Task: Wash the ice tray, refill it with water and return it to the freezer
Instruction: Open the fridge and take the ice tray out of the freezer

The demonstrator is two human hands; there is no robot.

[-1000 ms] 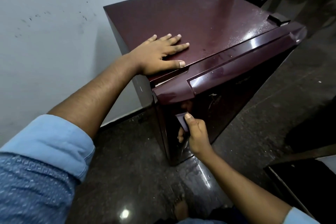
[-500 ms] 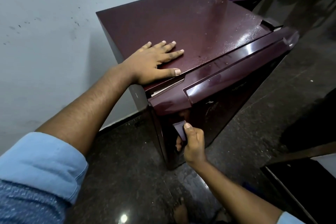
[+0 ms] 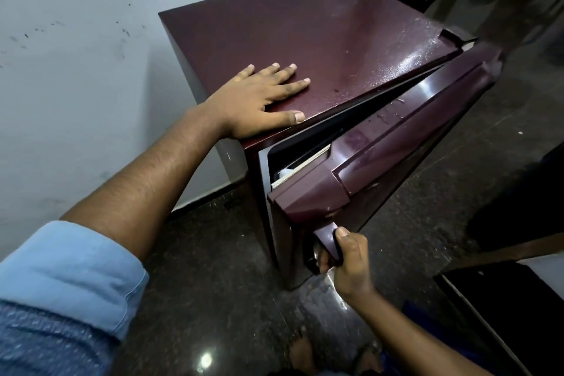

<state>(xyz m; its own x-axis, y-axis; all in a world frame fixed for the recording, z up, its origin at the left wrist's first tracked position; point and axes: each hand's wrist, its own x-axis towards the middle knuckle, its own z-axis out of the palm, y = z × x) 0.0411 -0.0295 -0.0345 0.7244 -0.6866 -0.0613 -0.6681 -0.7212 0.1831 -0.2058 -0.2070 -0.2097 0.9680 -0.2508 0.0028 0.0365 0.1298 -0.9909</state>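
The maroon fridge (image 3: pixel 305 33) stands mid-frame, close to the grey wall (image 3: pixel 76 70) at left. Its door (image 3: pixel 412 137) is ajar, with a narrow dark gap along the top edge. The left hand (image 3: pixel 253 104) lies flat on the fridge top near the front corner. The right hand (image 3: pixel 351 265) grips the door's handle (image 3: pixel 328 238) at lower centre. Open floor (image 3: pixel 427 223) lies right of the door, and a dark cabinet (image 3: pixel 503 314) juts in at lower right. The ice tray is hidden.

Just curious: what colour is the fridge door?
The fridge door is glossy maroon; head view.
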